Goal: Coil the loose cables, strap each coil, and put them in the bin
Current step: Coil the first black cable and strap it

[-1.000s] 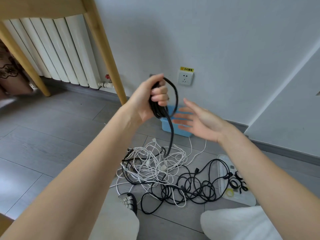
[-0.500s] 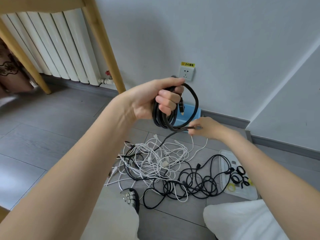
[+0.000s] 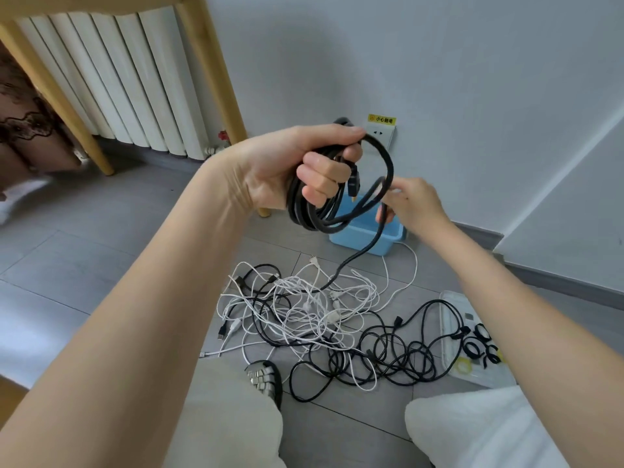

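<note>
While left hand [image 3: 290, 170] grips black cable coil [image 3: 324, 211], I'd have right hand [image 3: 410, 201], pinching strand, feed even loops; tail drags through floor tangle [image 3: 314, 312].

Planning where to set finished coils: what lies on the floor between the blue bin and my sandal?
In the head view, the tangle of white and black cables fills the floor between the blue bin and the sandal.

The thick black cable [image 3: 341, 211] was partly coiled into a few loops mid-frame, its tail hanging down into the tangled pile of white and black cables [image 3: 324, 319] on the floor at lower center. The straps [image 3: 479, 346], little black rings, sat on a clear tray at lower right. The blue bin [image 3: 366, 236] stood by the wall behind the coil.
</note>
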The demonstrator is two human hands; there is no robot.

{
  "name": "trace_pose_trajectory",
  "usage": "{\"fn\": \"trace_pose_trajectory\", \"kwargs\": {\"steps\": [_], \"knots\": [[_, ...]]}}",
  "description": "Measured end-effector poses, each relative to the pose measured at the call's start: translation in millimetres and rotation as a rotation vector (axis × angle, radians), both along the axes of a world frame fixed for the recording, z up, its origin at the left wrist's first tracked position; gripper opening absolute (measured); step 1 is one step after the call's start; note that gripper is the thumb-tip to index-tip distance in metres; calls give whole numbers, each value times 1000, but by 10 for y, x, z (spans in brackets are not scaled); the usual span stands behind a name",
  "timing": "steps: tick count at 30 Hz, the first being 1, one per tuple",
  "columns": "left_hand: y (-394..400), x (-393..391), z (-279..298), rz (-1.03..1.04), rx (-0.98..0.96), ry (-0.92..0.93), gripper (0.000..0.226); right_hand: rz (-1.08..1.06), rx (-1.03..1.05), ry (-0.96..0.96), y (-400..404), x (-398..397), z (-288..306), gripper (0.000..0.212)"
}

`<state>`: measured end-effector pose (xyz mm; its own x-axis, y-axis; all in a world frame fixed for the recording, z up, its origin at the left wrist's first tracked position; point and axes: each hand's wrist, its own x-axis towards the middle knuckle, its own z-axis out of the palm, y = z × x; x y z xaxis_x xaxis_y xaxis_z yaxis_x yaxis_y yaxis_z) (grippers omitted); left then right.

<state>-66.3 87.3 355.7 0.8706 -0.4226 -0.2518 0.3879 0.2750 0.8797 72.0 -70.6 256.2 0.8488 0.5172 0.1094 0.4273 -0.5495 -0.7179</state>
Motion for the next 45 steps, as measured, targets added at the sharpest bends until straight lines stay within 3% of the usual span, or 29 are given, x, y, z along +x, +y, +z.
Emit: {"fn": "trace_pose_trajectory", "kwargs": {"steps": [2, 5, 8, 13, 15, 20, 24, 28, 30, 32, 34, 37, 39, 41, 43, 45], "knots": [[51, -9, 47, -8, 28, -49, 30, -120, 160, -30, 48, 1, 141, 31], [67, -28, 107, 17, 95, -113, 28, -203, 522, 1, 80, -74, 553, 23], [5, 10, 118, 76, 157, -100, 25, -173, 552, -31, 101, -159, 772, 19], [-270, 140, -282, 146, 270, 53, 25, 20, 588, 696, 92, -286, 623, 13], [-309, 159, -390, 182, 218, 57, 25, 150, 618, 815, 15, -286, 621, 13], [-330, 147, -457, 137, 160, 124, 34, 185, 421, 772, -142, -306, 600, 22], [-461, 163, -614, 194, 149, 184, 32, 111, 310, 589, -67, -462, 571, 11], [-522, 192, -623, 292, -48, 69, 35, 149, 400, 413, -24, -591, 568, 26], [-499, 221, -619, 360, -80, 20, 38, 157, 426, 333, -39, -601, 576, 22], [-480, 263, -610, 456, -104, 4, 44, 75, 436, 373, -63, -589, 556, 23], [-506, 302, -615, 486, -131, -29, 58, 85, 392, 426, -94, -615, 524, 25], [-604, 271, -500, 501, -128, -95, 75, 245, 199, 248, -130, -676, 495, 39], [-618, 253, -418, 597, -166, -81, 66, 260, 63, 78, -161, -672, 458, 53], [-538, 270, -373, 730, -246, -65, 41, 290, -22, 9, -194, -626, 384, 57], [-388, 280, -370, 839, -333, -107, 40, 394, -7, 92, -237, -611, 339, 42], [-206, 263, -355, 881, -545, -205, 35, 507, 20, 266, -282, -597, 287, 18]]}}
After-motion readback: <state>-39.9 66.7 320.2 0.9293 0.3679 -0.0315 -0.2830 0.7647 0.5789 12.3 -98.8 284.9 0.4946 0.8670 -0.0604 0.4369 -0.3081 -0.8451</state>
